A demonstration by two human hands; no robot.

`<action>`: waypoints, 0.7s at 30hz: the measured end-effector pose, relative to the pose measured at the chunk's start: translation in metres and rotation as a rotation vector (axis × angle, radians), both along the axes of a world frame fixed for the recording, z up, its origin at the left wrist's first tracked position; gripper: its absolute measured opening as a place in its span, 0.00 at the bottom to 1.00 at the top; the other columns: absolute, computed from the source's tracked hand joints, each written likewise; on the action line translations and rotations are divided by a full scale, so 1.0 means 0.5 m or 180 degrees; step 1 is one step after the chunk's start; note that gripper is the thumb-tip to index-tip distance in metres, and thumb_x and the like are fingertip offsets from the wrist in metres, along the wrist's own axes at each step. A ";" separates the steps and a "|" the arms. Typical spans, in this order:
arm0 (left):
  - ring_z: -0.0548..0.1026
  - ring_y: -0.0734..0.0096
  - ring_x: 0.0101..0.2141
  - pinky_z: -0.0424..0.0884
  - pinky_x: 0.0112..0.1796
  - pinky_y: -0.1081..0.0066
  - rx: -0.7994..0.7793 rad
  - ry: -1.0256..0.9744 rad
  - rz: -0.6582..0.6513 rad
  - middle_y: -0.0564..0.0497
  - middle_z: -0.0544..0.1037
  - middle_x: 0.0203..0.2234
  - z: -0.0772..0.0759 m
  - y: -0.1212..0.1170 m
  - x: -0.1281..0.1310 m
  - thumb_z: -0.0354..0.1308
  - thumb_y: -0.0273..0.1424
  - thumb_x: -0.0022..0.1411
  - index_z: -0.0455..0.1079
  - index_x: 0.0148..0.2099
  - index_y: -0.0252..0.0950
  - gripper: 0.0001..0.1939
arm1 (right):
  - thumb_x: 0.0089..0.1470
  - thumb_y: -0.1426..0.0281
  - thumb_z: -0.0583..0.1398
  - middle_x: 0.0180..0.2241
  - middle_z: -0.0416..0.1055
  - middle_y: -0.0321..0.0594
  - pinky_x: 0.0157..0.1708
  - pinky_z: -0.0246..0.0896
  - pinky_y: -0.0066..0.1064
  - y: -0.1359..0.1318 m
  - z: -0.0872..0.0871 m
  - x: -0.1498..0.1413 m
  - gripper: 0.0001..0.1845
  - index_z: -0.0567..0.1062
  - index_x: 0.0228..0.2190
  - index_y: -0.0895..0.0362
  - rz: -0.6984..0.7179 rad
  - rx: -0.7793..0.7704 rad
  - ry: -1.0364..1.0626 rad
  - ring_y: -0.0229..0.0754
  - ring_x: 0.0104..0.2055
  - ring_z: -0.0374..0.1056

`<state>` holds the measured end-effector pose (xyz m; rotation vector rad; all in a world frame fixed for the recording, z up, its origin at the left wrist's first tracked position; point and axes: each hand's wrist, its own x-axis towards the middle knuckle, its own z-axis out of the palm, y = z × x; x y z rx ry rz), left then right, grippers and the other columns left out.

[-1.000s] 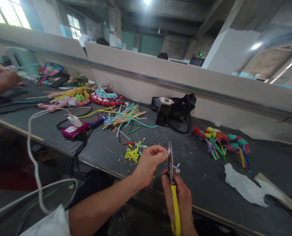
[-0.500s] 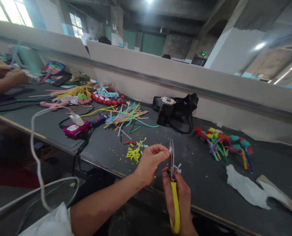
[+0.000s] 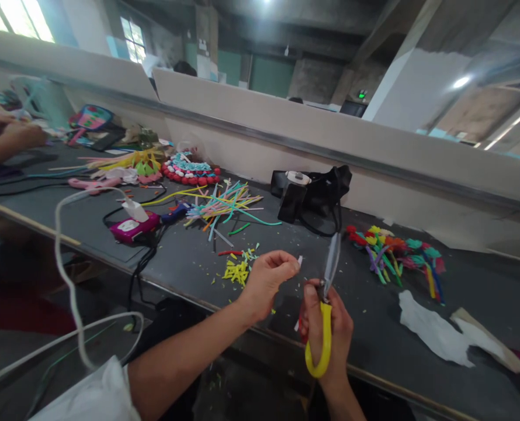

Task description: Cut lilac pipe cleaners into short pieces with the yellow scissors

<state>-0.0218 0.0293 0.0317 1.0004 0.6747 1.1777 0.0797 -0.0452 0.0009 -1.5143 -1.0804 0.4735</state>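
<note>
My left hand is closed in a pinch on a small pale lilac strip, which sticks up past the fingertips. To its right, my right hand is closed around yellow-handled scissors. The blades point up and away, apart from the strip, and look nearly closed together. Something red, too small to name, shows beside the right fingers. Left of my left hand lies a heap of yellow snippets, with a red strip at its far side.
A pile of coloured stems lies farther back, near a magenta power block. A black bag rests against the partition. Craft flowers and torn white paper are on the right. Another person's hands are at far left.
The scissors have moved right, away from the left fingertips, and tilted rightward with my right hand. My left hand has hardly moved. Lilac bits seen by the blades earlier no longer show there.
</note>
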 end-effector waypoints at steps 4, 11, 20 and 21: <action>0.68 0.69 0.29 0.61 0.36 0.69 0.1276 0.1308 0.0553 0.52 0.72 0.22 0.006 0.004 -0.008 0.58 0.27 0.50 0.69 0.25 0.36 0.03 | 0.52 0.53 0.61 0.18 0.64 0.28 0.14 0.58 0.23 0.000 0.021 0.012 0.23 0.72 0.42 0.57 -0.0168 0.0123 0.0403 0.33 0.13 0.59; 0.67 0.64 0.34 0.53 0.53 0.57 0.3373 0.2497 0.0481 0.50 0.74 0.25 -0.014 -0.013 0.001 0.55 0.24 0.53 0.70 0.29 0.39 0.06 | 0.49 0.55 0.63 0.29 0.74 0.37 0.26 0.66 0.26 -0.004 0.022 0.041 0.27 0.72 0.47 0.57 -0.0526 0.0147 -0.0202 0.37 0.24 0.69; 0.67 0.63 0.36 0.49 0.56 0.56 0.3949 0.3086 0.0350 0.48 0.73 0.27 -0.017 -0.027 -0.001 0.51 0.26 0.59 0.72 0.32 0.39 0.09 | 0.51 0.59 0.62 0.30 0.73 0.37 0.25 0.65 0.25 -0.012 0.020 0.051 0.21 0.72 0.45 0.57 -0.0549 0.0154 -0.0622 0.35 0.23 0.67; 0.67 0.63 0.36 0.49 0.56 0.56 0.3960 0.3103 0.0317 0.48 0.73 0.28 -0.016 -0.028 0.000 0.51 0.26 0.59 0.72 0.32 0.39 0.09 | 0.51 0.59 0.62 0.30 0.73 0.37 0.25 0.65 0.25 -0.012 0.021 0.051 0.21 0.73 0.45 0.57 -0.0573 0.0165 -0.0636 0.35 0.23 0.67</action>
